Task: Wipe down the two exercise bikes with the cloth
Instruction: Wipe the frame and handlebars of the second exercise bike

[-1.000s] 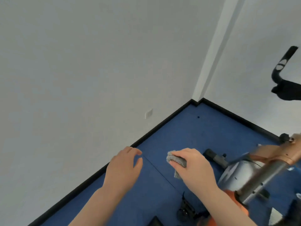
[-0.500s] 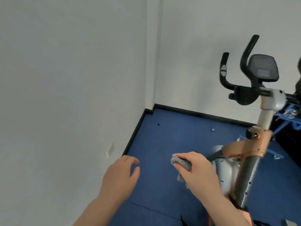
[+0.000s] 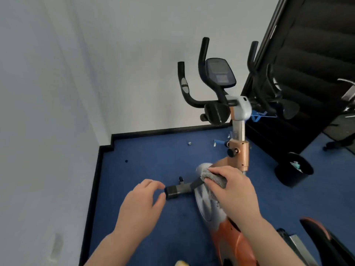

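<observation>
Right hand point(image 3: 233, 191) clenched on grey cloth point(image 3: 215, 179), bunched, held above silver flywheel housing point(image 3: 203, 200) of orange exercise bike point(image 3: 238, 156). Left hand point(image 3: 141, 205) loose, empty, near black stabiliser end cap point(image 3: 171, 191). Cloth looks soft, light, floppy; best kept wadded in palm. Bike looks heavy, rigid; brace at handlebars point(image 3: 201, 81).

I see a grey cloth point(image 3: 215, 179) against a bike point(image 3: 239, 150) with a copper-orange post and body, a silver-grey flywheel cover and black handlebars point(image 3: 201, 73). The floor point(image 3: 146, 160) is deep blue with a black skirting edge, and the walls point(image 3: 57, 73) are plain pale grey-white. A black bin point(image 3: 294, 169) stands on the blue.
</observation>
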`<state>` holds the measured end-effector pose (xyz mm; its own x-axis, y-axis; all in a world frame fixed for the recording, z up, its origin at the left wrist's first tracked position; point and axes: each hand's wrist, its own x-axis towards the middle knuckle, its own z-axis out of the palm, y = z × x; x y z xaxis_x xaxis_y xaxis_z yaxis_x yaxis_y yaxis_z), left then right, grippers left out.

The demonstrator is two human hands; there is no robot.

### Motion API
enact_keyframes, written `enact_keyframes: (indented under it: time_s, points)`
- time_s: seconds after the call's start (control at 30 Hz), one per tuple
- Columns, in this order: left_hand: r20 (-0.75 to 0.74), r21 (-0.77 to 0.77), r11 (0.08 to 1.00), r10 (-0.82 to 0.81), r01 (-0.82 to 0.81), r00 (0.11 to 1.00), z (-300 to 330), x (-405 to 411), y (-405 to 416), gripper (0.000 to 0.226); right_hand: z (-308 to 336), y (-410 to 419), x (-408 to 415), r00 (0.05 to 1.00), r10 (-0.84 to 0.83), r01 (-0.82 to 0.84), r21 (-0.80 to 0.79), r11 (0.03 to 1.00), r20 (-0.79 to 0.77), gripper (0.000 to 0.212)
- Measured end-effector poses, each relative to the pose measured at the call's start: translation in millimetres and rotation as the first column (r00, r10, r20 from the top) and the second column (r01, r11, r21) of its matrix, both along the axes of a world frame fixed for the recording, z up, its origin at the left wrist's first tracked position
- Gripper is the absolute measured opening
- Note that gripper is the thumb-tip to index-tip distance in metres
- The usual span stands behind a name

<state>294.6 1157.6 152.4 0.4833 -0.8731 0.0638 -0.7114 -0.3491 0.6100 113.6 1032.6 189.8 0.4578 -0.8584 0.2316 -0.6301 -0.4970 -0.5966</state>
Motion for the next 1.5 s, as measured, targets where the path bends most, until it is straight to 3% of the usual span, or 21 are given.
enact_keyframes:
  time_s: [0.33,0.57,0.63,0.8,0.97,1.07,1.23,1.3,1.4,1.5]
  points:
    - [-0.064,-0.136,0.989,-0.07,0.061,0.995,30,25,-167,0.02,23,-148,26,0.988,-0.124,0.131,-0.076,0.988,0.089,0.019]
    - [-0.08,-0.111,0.977,-0.193,0.183,0.978,33,48,-243,0.03,39,-238,100,0.998,-0.042,0.05,-0.191,0.98,0.044,0.023]
    - [-0.068,-0.129,0.961,-0.254,0.244,0.965,35,60,-268,0.031,27,-246,114,0.998,-0.046,0.051,-0.16,0.986,0.036,0.025]
    - [-0.078,-0.215,0.919,-0.354,0.331,0.932,33,85,-319,0.029,-11,-208,113,0.944,-0.19,0.223,-0.098,0.97,0.27,0.024]
    - [-0.224,-0.265,0.886,-0.44,0.38,0.87,20,78,-342,0.034,2,-231,113,0.917,-0.246,0.284,-0.079,0.956,0.314,0.029]
    - [-0.413,-0.324,0.886,-0.447,0.331,0.793,17,71,-347,0.032,-4,-237,129,0.926,-0.265,0.307,-0.13,0.943,0.269,0.031]
    - [-0.477,-0.345,0.899,-0.416,0.27,0.774,17,63,-349,0.032,-13,-226,104,0.958,-0.179,0.204,-0.095,0.974,0.224,0.028]
    - [-0.493,-0.36,0.9,-0.408,0.248,0.768,15,60,-348,0.033,-1,-231,95,0.985,-0.109,0.133,-0.187,0.973,0.133,0.027]
    - [-0.494,-0.374,0.902,-0.391,0.216,0.776,11,53,-351,0.036,14,-254,100,0.991,-0.114,0.067,-0.459,0.886,-0.074,0.029]
    - [-0.524,-0.376,0.909,-0.369,0.18,0.767,9,51,-352,0.037,9,-274,100,0.946,-0.12,-0.066,-0.54,0.839,-0.301,0.038]
